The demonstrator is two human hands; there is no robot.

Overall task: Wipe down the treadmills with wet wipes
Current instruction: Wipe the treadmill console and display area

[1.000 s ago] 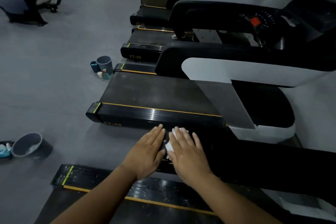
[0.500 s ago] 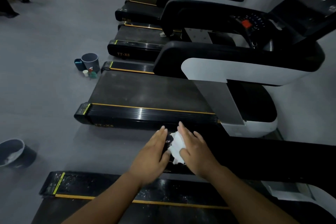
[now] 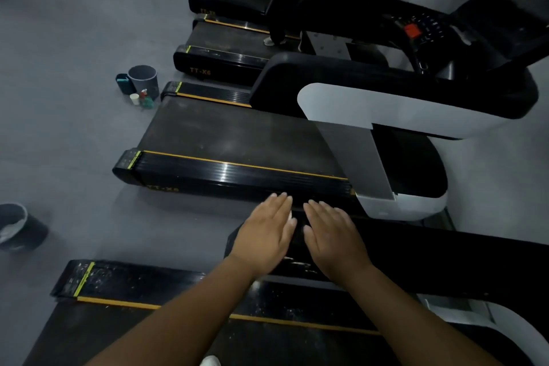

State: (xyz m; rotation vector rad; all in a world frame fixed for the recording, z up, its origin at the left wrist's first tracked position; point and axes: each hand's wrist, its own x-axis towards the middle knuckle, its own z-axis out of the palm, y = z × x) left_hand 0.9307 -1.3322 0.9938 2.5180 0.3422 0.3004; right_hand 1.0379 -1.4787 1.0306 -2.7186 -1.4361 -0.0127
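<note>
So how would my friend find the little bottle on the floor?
Find the treadmill in the middle of the picture, then the grey floor at its far back corner, where a dark round bin stands. Beside the bin are three small things; the bottle is the greenish one with a red top, not the white cup or the teal box.

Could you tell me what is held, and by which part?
Nothing is gripped: left hand and right hand lie flat on the handrail, a wipe edge showing beside the left.

Dim, bluish indoor light, soft focus, wide-angle bending toward the edges.
</note>
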